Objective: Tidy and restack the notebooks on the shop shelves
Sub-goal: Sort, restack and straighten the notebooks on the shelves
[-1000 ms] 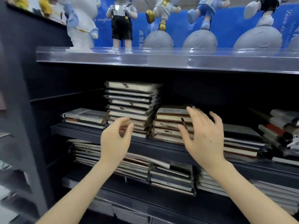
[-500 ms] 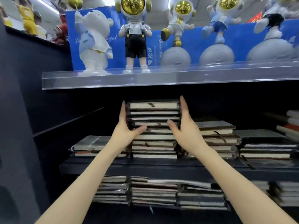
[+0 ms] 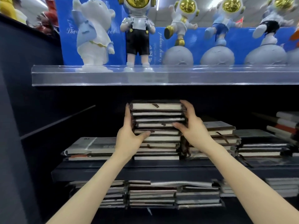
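Observation:
A tall stack of dark-covered notebooks point(image 3: 157, 120) with pale page edges stands in the middle of the dark shelf point(image 3: 145, 168). My left hand point(image 3: 129, 136) grips its left side, fingers up along the spines and thumb across the front under the upper books. My right hand point(image 3: 191, 126) grips the right side, fingertips curled over the top book's corner and thumb on the front. The upper several notebooks sit between both hands. A lower stack point(image 3: 218, 136) lies right of it, and a flat pile point(image 3: 90, 147) left of it.
More notebook piles fill the shelf below point(image 3: 152, 194) and the far right point(image 3: 262, 146). Above, a clear acrylic ledge point(image 3: 161, 75) carries a white bear figurine point(image 3: 93, 34) and several astronaut figurines point(image 3: 137, 29). A dark side panel point(image 3: 19, 110) closes the left.
Both hands went from hovering in front of the shelf to clasping the tall stack's sides. Since half a second ago my right fingertips have curled over the top corner; the view has tilted upward.

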Demonstrator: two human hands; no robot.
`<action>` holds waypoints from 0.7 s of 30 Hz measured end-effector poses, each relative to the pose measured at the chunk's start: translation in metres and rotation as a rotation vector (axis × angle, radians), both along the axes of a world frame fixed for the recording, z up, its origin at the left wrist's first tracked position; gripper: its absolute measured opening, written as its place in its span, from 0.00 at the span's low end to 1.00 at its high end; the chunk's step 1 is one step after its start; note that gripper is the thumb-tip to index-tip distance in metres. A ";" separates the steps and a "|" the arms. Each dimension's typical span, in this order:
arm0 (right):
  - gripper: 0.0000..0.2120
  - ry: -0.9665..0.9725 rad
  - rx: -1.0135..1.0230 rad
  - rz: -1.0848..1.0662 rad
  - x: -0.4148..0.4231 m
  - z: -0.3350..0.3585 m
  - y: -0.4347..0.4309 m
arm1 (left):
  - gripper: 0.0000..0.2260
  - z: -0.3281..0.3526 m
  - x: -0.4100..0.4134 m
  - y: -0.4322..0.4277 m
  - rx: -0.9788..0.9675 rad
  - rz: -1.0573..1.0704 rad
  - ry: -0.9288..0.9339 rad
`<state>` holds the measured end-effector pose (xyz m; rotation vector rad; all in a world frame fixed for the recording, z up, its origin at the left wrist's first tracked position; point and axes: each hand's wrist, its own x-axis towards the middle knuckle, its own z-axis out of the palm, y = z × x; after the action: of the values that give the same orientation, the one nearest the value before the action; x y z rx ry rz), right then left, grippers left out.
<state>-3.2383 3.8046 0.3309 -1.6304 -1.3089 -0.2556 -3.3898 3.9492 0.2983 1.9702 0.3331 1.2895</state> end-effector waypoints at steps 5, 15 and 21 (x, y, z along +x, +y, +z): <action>0.36 0.046 0.021 0.038 0.006 0.000 -0.004 | 0.43 0.006 -0.010 -0.002 0.039 0.043 0.011; 0.36 0.075 -0.096 -0.027 -0.002 -0.005 -0.018 | 0.22 0.018 0.003 -0.003 -0.158 -0.077 -0.099; 0.37 0.113 -0.063 0.003 -0.005 -0.014 -0.012 | 0.22 0.017 0.004 0.001 -0.127 -0.036 -0.065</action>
<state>-3.2435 3.7924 0.3173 -1.6710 -1.2440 -0.1199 -3.3860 3.9505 0.3150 1.8161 0.3380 1.2755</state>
